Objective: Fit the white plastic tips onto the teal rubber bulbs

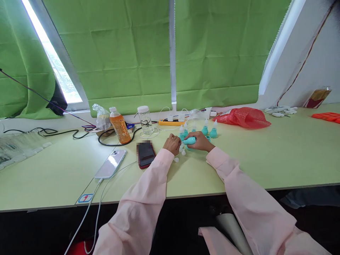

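My right hand (199, 141) is closed around a teal rubber bulb (190, 141), tilted on its side with its narrow end toward the left. At that end the fingers of my left hand (172, 144) are pinched together; what they grip is mostly hidden, perhaps a small clear tip. Just behind my hands stand several bulb nasal aspirators, teal with clear pointed tips, among them one aspirator (213, 130) on the right. Another teal bulb (208, 138) without a visible tip is partly covered by my right hand. Small whitish tips (183, 152) lie on the table below my fingers.
Left of my hands lie a dark phone (146, 154) and a white phone (111, 164) on a cable. Behind them stand an orange drink bottle (120, 126) and a clear jar (145, 120). A yellow power strip (171, 123) and red bubble wrap (243, 117) are at the back.
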The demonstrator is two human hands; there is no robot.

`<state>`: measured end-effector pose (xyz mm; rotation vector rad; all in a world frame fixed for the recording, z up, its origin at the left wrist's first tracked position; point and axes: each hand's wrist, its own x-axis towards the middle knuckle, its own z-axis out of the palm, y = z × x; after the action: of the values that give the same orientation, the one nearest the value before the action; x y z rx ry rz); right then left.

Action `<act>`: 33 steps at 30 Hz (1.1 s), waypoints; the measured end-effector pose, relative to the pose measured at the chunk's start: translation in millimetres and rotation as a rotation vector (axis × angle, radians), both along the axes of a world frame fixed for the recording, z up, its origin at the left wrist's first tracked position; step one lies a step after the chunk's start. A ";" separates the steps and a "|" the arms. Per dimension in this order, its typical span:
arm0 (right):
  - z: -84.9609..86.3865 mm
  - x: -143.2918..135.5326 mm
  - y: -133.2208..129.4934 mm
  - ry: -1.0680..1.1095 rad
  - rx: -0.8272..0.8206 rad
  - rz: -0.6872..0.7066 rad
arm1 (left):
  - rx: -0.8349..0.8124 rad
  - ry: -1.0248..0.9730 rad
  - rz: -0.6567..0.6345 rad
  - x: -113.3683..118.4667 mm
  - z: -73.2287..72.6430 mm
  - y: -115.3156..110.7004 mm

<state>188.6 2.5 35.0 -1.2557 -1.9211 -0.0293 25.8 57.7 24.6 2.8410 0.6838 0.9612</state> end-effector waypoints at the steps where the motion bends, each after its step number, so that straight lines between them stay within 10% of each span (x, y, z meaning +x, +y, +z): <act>1: 0.4 0.2 -0.1 0.006 -0.004 0.001 | -0.025 -0.009 0.012 0.2 0.3 -0.8; 15: 10.0 4.4 -4.7 0.118 -0.060 0.052 | -0.488 -0.050 -0.030 -11.5 1.0 25.1; 27: 5.9 6.4 1.0 0.169 -0.039 -0.055 | -0.369 -0.004 0.222 2.9 -21.6 20.4; 33: 2.0 -0.1 1.6 0.187 -0.077 -0.022 | -0.353 -0.109 0.313 -0.2 -10.6 15.7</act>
<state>188.5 4.1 37.0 -1.2829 -1.7621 0.1469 25.6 73.4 14.0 2.4016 1.1784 0.9130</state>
